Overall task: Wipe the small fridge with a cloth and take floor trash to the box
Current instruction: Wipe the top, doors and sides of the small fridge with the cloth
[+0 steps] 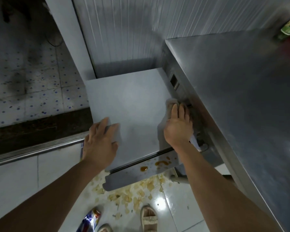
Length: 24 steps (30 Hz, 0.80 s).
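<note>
The wiping stage is judged to be in progress: the cloth (172,106) is pressed onto the top of the small fridge (132,104) at its right edge, while orange stains (161,163) on the door rim at the fridge's front are not yet removed. Scattered crumbs (132,195) and a crumpled wrapper (90,218) are left on the floor in front of the fridge; no box is visible. The right hand (178,127) is laid on the cloth with fingers extended. The left hand (100,141) is rested flat, fingers straight, on the fridge's front-left corner.

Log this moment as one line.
right hand: presses cloth on fridge top | left hand: flat on top | floor: chips, wrapper
</note>
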Each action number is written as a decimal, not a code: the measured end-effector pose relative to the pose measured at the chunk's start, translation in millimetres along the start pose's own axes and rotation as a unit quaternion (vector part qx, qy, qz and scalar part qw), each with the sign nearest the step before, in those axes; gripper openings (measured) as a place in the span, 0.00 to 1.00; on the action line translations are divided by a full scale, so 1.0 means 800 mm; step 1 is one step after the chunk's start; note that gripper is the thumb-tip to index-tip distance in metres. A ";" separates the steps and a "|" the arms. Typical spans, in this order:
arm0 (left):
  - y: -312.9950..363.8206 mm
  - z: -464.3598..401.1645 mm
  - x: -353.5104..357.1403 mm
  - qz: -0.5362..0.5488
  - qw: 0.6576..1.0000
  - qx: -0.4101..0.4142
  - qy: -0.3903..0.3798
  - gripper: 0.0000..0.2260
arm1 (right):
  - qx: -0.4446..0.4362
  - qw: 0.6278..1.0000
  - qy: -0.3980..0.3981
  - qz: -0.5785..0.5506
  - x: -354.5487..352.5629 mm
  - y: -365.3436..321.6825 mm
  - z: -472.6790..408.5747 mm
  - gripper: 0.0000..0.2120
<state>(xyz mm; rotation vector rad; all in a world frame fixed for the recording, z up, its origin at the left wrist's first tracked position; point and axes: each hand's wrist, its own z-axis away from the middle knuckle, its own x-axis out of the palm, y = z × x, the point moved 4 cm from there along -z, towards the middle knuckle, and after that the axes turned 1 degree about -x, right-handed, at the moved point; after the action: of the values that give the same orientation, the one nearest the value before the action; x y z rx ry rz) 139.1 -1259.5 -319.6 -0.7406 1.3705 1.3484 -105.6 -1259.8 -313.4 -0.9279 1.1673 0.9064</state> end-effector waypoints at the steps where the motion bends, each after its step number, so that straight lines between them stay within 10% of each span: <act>1: -0.005 0.005 0.000 0.001 1.000 -0.001 -0.003 0.26 | -0.011 1.000 0.004 0.002 0.003 -0.011 0.009 0.33; 9: -0.023 0.026 -0.008 0.043 0.999 0.004 -0.012 0.29 | -0.248 0.965 -0.012 -0.081 0.019 -0.107 0.079 0.27; 17: -0.032 0.030 -0.010 0.110 0.993 0.024 -0.025 0.31 | -0.024 0.999 0.034 -0.031 0.012 -0.054 0.026 0.32; 24: -0.069 0.048 -0.015 0.129 0.989 -0.043 -0.059 0.36 | -0.274 0.956 0.006 -0.103 0.036 -0.163 0.115 0.25</act>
<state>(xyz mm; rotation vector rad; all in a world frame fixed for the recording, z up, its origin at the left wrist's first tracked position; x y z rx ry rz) 203.1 -1235.0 -320.3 -0.5424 1.3533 1.6379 51.3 -1217.4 -313.1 -1.4751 0.8149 1.0753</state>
